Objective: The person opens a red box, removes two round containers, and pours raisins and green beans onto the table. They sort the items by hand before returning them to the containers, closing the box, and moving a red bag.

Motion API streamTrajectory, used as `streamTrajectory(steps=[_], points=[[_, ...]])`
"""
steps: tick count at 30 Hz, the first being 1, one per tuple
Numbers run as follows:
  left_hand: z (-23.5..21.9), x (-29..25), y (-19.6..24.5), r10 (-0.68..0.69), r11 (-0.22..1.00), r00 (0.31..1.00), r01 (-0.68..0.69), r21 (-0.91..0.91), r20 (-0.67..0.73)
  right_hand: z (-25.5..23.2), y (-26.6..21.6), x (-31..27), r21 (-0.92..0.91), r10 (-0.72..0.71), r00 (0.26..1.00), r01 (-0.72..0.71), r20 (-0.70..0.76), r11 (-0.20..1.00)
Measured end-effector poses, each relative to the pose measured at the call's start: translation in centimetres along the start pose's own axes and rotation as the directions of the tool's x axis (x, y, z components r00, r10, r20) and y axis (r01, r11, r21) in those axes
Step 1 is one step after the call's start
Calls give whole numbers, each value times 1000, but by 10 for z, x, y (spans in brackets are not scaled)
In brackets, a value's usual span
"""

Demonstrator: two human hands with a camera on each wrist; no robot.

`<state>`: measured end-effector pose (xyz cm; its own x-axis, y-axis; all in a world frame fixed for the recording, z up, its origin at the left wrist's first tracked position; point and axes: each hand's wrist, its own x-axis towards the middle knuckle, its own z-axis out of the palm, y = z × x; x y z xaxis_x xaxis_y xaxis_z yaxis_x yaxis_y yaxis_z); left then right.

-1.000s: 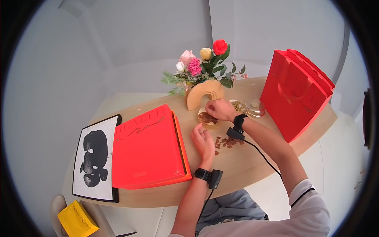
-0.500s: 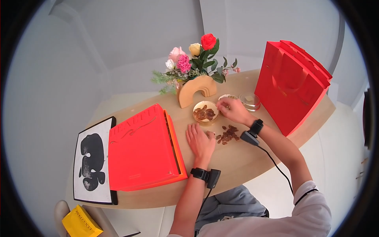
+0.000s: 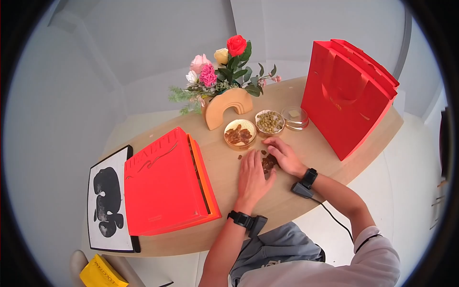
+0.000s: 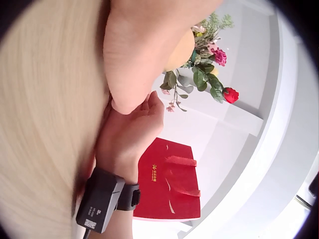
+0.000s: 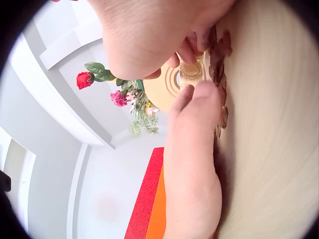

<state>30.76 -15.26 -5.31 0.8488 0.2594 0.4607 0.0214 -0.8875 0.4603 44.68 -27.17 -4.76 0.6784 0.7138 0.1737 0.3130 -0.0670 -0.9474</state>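
Head view: a curved wooden counter [image 3: 229, 201] is taken up at one side by a red box [image 3: 160, 186] lettered HEALTH and at the other by an upright red paper bag [image 3: 346, 98]. A framed black-and-white picture [image 3: 107, 203] is partly overlapped by the box. Flowers [image 3: 209, 75] are set at the far edge, behind a wooden arch [image 3: 222, 105].

The left hand [image 3: 255, 179] is laid low over the counter, its fingers stretched forward and close together, its thumb held apart. The right hand [image 3: 285, 157] is held opposite, its fingers loosely bent; whether anything is pinched there cannot be told. Between the two, loose brown dried pieces [image 3: 269, 164] are gathered, partly covered by the hands; in the right wrist view, too, they are seen in a low heap [image 5: 219, 69] beside the fingers.

Ahead of the hands, more brown pieces [image 3: 239, 135] are held in a patterned bowl [image 3: 240, 148]. Green pieces [image 3: 270, 121] are contained in a second bowl [image 3: 271, 135] just beside it, and a clear glass dish [image 3: 296, 128] is placed next to that.

The sorting of the brown pieces is judged partway: some are bowled, but the heap and one stray piece [image 3: 240, 157] are left outside.
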Motion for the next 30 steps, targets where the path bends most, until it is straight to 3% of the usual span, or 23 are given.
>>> streamTrajectory(steps=[4, 7, 9, 11, 15, 16, 17, 19, 20, 21, 22, 23, 24, 25, 26, 27, 29, 30], points=[[-8, 4, 4, 42, 987, 998, -34, -156, 44, 24, 1, 4, 157, -14, 1000, 17, -19, 987], [-7, 2, 1, 20, 1000, 998, -20, 3, -56, 31, 15, 9, 303, -33, 991, 71, -130, 950], [-1, -1, -2, -66, 991, 983, 84, 103, -170, 33, 22, 13, 365, -12, 981, 83, -192, 927], [-1, 0, 0, -64, 991, 990, 78, 112, -126, 33, 27, 16, 470, 84, 970, 33, -226, 882], [4, 3, 2, 1, 996, 1000, 0, 92, -10, 55, 12, 17, 505, 148, 962, -14, -228, 863], [2, 5, 3, -22, 999, 1000, 22, -27, 12, 62, 16, 22, 527, 108, 966, 34, -236, 849], [1, 4, 2, -24, 999, 1000, 24, -21, 12, 68, 19, 24, 550, 68, 967, 81, -245, 831], [3, 3, -1, -171, 900, 983, 130, -416, -62, 69, 16, 22, 560, 85, 960, 84, -268, 824], [6, 3, -7, -170, 901, 983, 129, -415, -63, 69, 15, 21, 569, 103, 951, 86, -292, 818], [8, 3, -12, -256, 835, 960, 161, -527, -112, 68, 13, 19, 570, 101, 951, 88, -292, 817], [10, 2, -16, -344, 753, 927, 178, -633, -150, 66, 11, 16, 462, 53, 946, 106, -319, 881], [14, 1, -19, -345, 753, 926, 177, -634, -150, 63, 9, 13, 346, 2, 941, 123, -339, 930], [10, 3, -16, -469, 611, 870, 197, -767, -150, 59, 8, 11, 344, 1, 941, 123, -340, 931], [8, 5, -15, -583, 446, 803, 190, -874, -123, 54, 8, 8, 179, -51, 962, 101, -267, 979], [12, 5, -22, -599, 441, 785, 158, -884, -158, 51, 6, 6, 8, -87, 979, 90, -183, 996], [16, 5, -28, -601, 439, 784, 160, -884, -157, 48, -1, 2, 8, -84, 980, 87, -182, 996], [22, 5, -37, -675, 293, 719, 55, -954, -166, 40, -18, -3, -253, -160, 986, 167, 47, 953], [20, 6, -34, -676, 293, 718, 55, -955, -167, 40, -14, -1, -253, -160, 986, 167, 49, 953]])
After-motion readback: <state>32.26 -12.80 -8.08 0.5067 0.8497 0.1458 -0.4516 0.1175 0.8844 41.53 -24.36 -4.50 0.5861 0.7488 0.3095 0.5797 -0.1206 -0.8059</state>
